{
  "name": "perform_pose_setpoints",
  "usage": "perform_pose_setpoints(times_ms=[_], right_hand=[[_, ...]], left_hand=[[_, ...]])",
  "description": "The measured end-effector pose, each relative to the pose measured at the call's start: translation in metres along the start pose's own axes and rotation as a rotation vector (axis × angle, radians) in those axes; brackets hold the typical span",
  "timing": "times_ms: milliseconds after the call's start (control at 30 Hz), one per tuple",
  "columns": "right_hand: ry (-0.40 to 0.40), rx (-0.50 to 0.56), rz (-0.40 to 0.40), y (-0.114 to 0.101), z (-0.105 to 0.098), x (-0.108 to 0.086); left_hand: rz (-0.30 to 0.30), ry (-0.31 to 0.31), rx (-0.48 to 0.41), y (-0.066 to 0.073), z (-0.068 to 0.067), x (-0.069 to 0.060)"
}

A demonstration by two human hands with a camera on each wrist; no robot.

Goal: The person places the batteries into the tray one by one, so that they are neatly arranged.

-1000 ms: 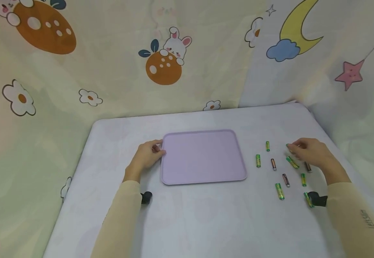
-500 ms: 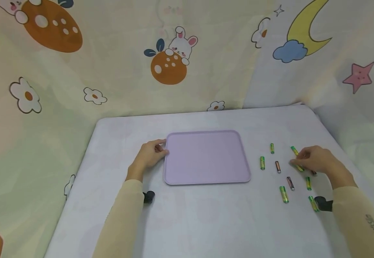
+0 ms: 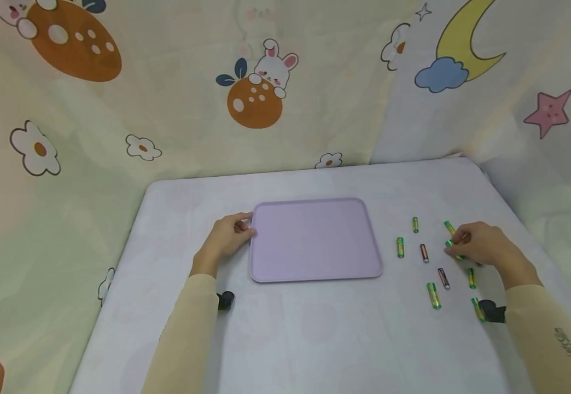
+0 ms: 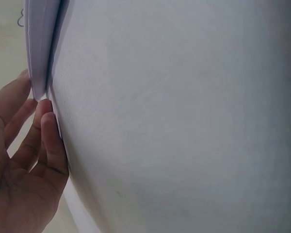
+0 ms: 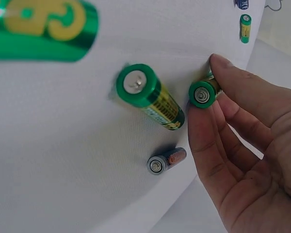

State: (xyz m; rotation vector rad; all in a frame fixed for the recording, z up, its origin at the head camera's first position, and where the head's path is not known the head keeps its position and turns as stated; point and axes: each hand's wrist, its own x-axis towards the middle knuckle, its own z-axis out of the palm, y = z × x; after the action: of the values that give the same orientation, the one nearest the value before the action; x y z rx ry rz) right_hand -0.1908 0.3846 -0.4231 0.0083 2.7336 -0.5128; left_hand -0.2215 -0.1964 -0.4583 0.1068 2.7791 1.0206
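Now the left hand point(image 3: 223, 238) pinches the left rim of the tray point(image 3: 315, 241), which lies flat on the white table point(image 3: 315, 339). Well to the right of it, the right hand point(image 3: 484, 246) grasps a green battery point(image 5: 202, 94) between thumb and fingertips, near the tabletop, while a second green battery point(image 5: 160, 104) and a dark battery point(image 5: 166, 161) lie just beside it. More lie scattered between that hand and the tray: a short green cell point(image 3: 415, 224), a longer green cell point(image 3: 401, 247) nearest the tray, and two brown cells point(image 3: 424, 253), all apart from one another.
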Motion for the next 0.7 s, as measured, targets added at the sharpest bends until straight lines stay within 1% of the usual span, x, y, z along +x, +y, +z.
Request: perform_pose_setpoints(times_ms=[200, 333, 467, 533, 700], right_hand=[[0.020, 0.001, -0.026, 0.000, 0.001, -0.001], [0.034, 0.024, -0.052, -0.010, 0.001, 0.004], [0.031, 0.067, -0.056, -0.027, 0.001, 0.006], [0.026, 0.102, -0.073, -0.038, 0.000, 0.006], [0.006, 0.227, -0.162, -0.071, -0.001, 0.009]], left_hand=[[-0.003, -0.013, -0.007, -0.002, -0.002, 0.000], [-0.010, -0.005, -0.014, -0.007, -0.003, -0.002], [0.000, 0.002, -0.030, -0.009, -0.002, -0.002], [0.007, 0.001, -0.036, -0.009, -0.001, -0.001], [0.004, 0.003, -0.038, -0.008, 0.000, 0.000]])
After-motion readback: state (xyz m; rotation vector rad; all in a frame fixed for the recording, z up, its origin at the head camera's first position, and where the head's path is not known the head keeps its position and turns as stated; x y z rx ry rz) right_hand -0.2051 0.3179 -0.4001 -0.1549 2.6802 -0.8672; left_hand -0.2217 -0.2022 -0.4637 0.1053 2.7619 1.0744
